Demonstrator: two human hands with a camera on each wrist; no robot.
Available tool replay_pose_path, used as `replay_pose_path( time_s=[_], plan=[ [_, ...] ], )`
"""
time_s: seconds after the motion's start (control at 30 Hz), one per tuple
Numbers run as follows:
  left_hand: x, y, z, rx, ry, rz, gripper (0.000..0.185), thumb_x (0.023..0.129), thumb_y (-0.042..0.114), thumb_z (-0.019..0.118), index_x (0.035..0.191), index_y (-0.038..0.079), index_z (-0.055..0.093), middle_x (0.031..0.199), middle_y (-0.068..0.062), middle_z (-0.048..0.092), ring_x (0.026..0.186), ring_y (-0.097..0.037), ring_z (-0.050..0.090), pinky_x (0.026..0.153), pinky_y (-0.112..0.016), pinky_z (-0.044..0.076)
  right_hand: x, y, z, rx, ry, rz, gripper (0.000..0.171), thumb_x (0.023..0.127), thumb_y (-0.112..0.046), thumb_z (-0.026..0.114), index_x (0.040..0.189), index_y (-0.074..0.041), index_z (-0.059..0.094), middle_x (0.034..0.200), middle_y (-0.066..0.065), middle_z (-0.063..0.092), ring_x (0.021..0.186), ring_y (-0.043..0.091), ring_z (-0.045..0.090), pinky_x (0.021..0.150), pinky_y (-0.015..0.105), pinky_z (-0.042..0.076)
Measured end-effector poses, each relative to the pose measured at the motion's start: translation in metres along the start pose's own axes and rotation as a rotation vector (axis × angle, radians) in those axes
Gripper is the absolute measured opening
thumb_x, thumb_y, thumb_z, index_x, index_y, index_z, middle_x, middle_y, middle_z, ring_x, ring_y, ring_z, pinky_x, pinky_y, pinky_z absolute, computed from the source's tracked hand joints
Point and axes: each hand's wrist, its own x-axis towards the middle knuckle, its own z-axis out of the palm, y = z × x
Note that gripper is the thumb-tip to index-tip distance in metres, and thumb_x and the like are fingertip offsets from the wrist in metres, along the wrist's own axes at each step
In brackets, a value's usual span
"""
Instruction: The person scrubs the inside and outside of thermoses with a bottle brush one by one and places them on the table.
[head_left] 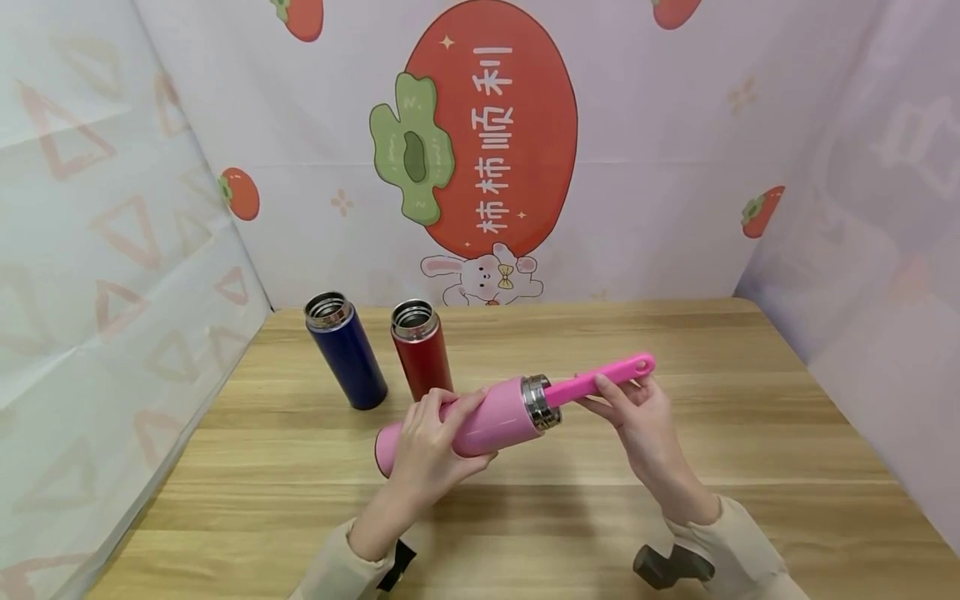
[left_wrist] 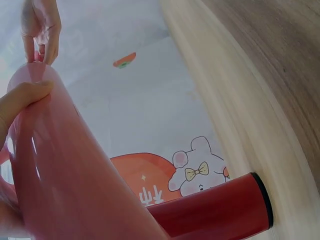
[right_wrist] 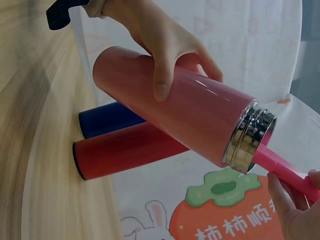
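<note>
A pink thermos bottle [head_left: 498, 421] without a lid is held tilted above the table, its steel mouth [right_wrist: 250, 136] toward the right. My left hand [head_left: 435, 442] grips it around the middle, with the thumb on the near side. A bright pink handle [head_left: 600, 379] with a hole at its end sticks out of the bottle mouth. Fingers and thumb of my right hand [head_left: 637, 417] pinch this handle. Whatever is at its other end is hidden inside the bottle. The pink bottle [left_wrist: 65, 150] fills much of the left wrist view.
Behind the left hand stand a blue thermos bottle [head_left: 348, 354] and a red thermos bottle [head_left: 422, 354], both upright and lidless. The wooden table [head_left: 750, 417] is bordered by a printed cloth [head_left: 645, 217] at the back and cloth walls at both sides.
</note>
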Motion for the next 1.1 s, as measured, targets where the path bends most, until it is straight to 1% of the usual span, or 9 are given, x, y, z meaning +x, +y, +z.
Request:
replay_pose_path(
  time_s=[0.1,0.13,0.17,0.33,0.37,0.4,0.57,0.87,1.1],
  plan=[
    [0.000,-0.001,0.001,-0.002,0.007,0.014,0.071,0.050,0.034,0.083,0.113,0.019,0.056,0.092,-0.008,0.049,0.081,-0.021,0.051,0.068,-0.035,0.040,0.001,-0.009,-0.002,-0.012,-0.003,-0.030,0.032,0.089,0.002,0.047,0.119,0.001,0.038,0.111,0.030,0.050,0.103,0.048,0.048,0.081,0.054,0.040],
    [0.000,-0.001,0.001,-0.003,0.006,0.016,0.070,0.050,0.034,0.083,0.113,0.019,0.056,0.092,-0.008,0.049,0.081,-0.021,0.050,0.068,-0.036,0.040,-0.001,-0.023,0.010,0.023,-0.007,-0.037,0.029,0.088,0.003,0.047,0.116,0.002,0.040,0.108,0.029,0.053,0.101,0.045,0.051,0.081,0.052,0.041],
    [0.001,-0.002,0.001,-0.004,0.004,0.017,0.071,0.050,0.034,0.083,0.114,0.019,0.056,0.092,-0.009,0.049,0.081,-0.021,0.050,0.069,-0.036,0.040,0.000,-0.027,0.008,0.029,-0.010,-0.053,0.028,0.088,0.004,0.046,0.116,0.002,0.040,0.107,0.028,0.053,0.100,0.045,0.052,0.081,0.052,0.041],
    [0.000,-0.003,-0.001,-0.008,0.000,0.015,0.070,0.051,0.033,0.083,0.114,0.018,0.056,0.093,-0.009,0.049,0.082,-0.022,0.050,0.070,-0.036,0.040,-0.016,-0.113,0.093,0.100,0.097,-0.079,0.013,0.087,0.008,0.046,0.097,0.002,0.049,0.086,0.014,0.062,0.083,0.026,0.063,0.075,0.041,0.048],
    [0.000,-0.003,-0.002,-0.010,-0.001,0.012,0.070,0.051,0.032,0.083,0.114,0.018,0.056,0.094,-0.009,0.049,0.083,-0.022,0.050,0.070,-0.036,0.040,-0.017,-0.119,0.097,0.081,0.124,-0.091,0.012,0.087,0.008,0.045,0.097,0.002,0.049,0.085,0.014,0.062,0.081,0.026,0.064,0.073,0.041,0.048],
    [-0.001,-0.003,-0.002,-0.011,-0.001,0.010,0.070,0.051,0.032,0.083,0.114,0.018,0.056,0.094,-0.009,0.049,0.084,-0.022,0.050,0.071,-0.036,0.040,-0.021,-0.136,0.115,0.093,0.150,-0.095,0.010,0.087,0.008,0.046,0.093,0.002,0.050,0.082,0.011,0.062,0.078,0.022,0.064,0.071,0.038,0.049],
    [-0.002,-0.004,-0.006,-0.013,-0.012,0.009,0.071,0.052,0.032,0.083,0.115,0.018,0.055,0.095,-0.009,0.049,0.086,-0.022,0.050,0.072,-0.038,0.041,-0.019,-0.145,0.109,0.117,0.175,-0.144,0.009,0.086,0.009,0.046,0.093,0.004,0.050,0.081,0.013,0.062,0.076,0.023,0.064,0.068,0.037,0.050],
    [-0.006,-0.008,-0.008,0.004,0.024,0.041,0.070,0.047,0.032,0.084,0.110,0.016,0.058,0.092,-0.008,0.050,0.082,-0.022,0.050,0.070,-0.037,0.041,-0.019,-0.154,0.102,0.107,0.189,-0.119,0.008,0.086,0.007,0.046,0.093,0.004,0.051,0.082,0.012,0.064,0.075,0.021,0.064,0.067,0.036,0.051],
    [-0.012,-0.011,-0.009,0.015,0.015,0.034,0.070,0.047,0.033,0.084,0.110,0.016,0.059,0.093,-0.008,0.049,0.082,-0.022,0.051,0.068,-0.036,0.041,-0.019,-0.156,0.094,0.127,0.185,-0.133,0.008,0.087,0.007,0.046,0.093,0.005,0.051,0.081,0.013,0.063,0.075,0.022,0.064,0.067,0.036,0.051]
  ],
)
